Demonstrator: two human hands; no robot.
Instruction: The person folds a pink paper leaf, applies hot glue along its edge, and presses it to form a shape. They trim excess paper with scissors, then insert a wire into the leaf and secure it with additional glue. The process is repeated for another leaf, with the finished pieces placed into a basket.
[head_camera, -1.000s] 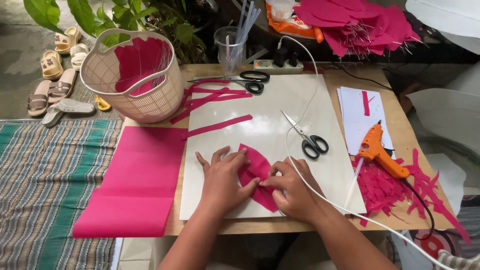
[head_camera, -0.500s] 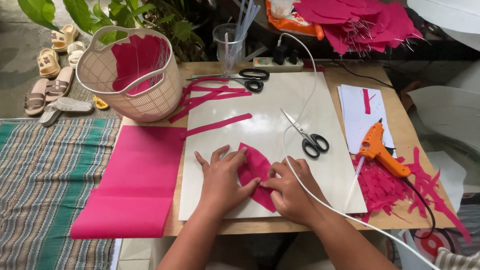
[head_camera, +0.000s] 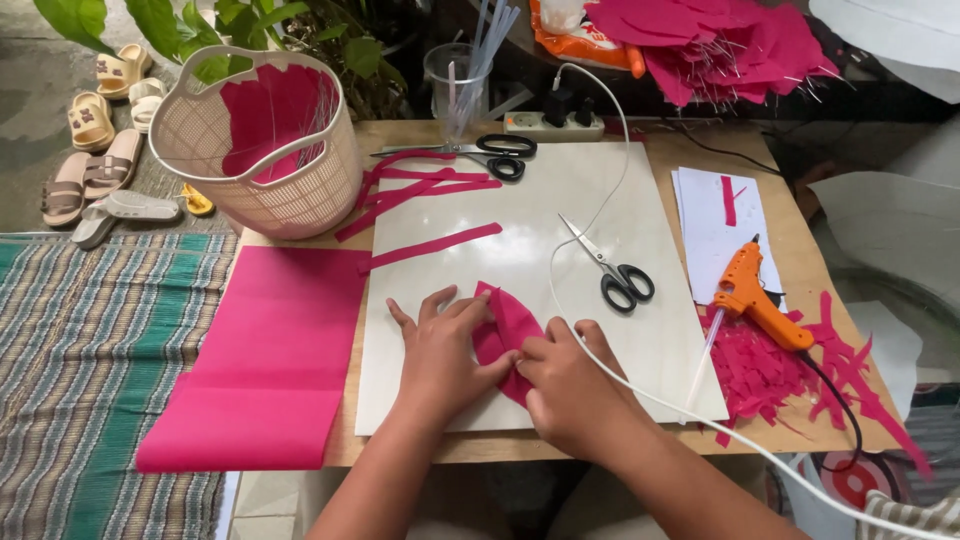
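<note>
Here, on the counter's white board (head_camera: 560, 210), just below the black scissors (head_camera: 612, 272), both hands, left (head_camera: 442, 355) and right (head_camera: 568, 385), press flat, fingers spread, on a folded pink petal piece (head_camera: 508, 328), likely light, limp, best pinched along its fold.

the left hand (head_camera: 440, 355) now lies flatter on the pink petal piece (head_camera: 505, 330), its fingers (head_camera: 462, 310) spread a little wider than a second ago. the right hand (head_camera: 570, 385) sits slightly nearer the left, thumb tips perhaps touching now, though that is hard to see. more of the piece's lower half is covered.
</note>
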